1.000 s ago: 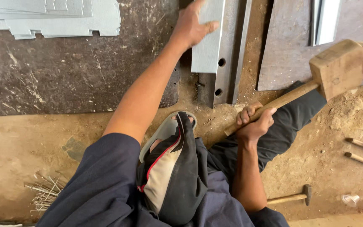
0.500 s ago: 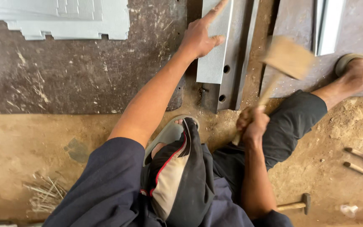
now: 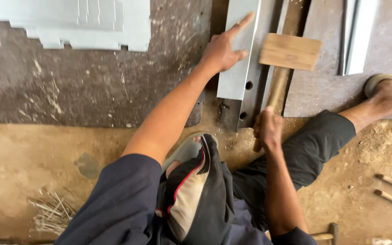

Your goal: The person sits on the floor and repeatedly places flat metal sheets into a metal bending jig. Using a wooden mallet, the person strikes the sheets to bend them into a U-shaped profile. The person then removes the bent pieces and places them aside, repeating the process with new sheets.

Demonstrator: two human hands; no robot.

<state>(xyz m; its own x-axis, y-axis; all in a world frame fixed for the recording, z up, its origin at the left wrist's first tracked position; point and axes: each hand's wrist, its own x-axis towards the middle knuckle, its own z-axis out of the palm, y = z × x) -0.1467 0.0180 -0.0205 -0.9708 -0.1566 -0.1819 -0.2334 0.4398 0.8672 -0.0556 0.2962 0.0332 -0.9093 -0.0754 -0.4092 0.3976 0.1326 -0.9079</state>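
While left hand (image 3: 221,52) lies spread on grey folded metal strip (image 3: 237,54), right hand (image 3: 268,129) grip clenches blocky wooden mallet (image 3: 289,52).

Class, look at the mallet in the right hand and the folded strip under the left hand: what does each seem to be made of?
Mallet: apparently bare, unfinished wood; pale tan block head and round handle, matte, with faint grain. Right hand grips the handle.
Folded strip: probably thin sheet metal, perhaps galvanised steel; dull silver-grey sheen, crisp bend, punched round holes. Left hand presses it flat.

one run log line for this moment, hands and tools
left hand: flat on metal strip | right hand: gripping wooden mallet | mallet head: over strip
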